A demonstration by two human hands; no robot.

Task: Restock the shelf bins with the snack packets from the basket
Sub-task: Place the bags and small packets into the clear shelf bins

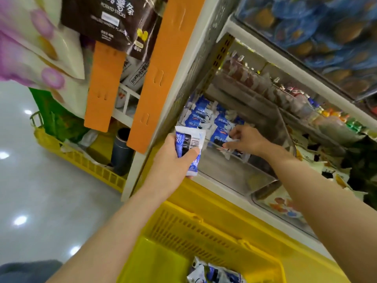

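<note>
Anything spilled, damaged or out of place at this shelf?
Nothing stands out. The blue snack packets sit packed at the back of the clear bin. The left hand grips more, the right hand pinches one there, and the rest lie in the yellow basket.

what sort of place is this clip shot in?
Most likely a snack shop or supermarket aisle. Clear shelf bins hold rows of blue snack packets, a potato sticks bag hangs by an orange strip, and a yellow basket of stock stands below the shelf.

White shelf (224,194), clear bin (234,170) of blue packets (204,117)
</note>
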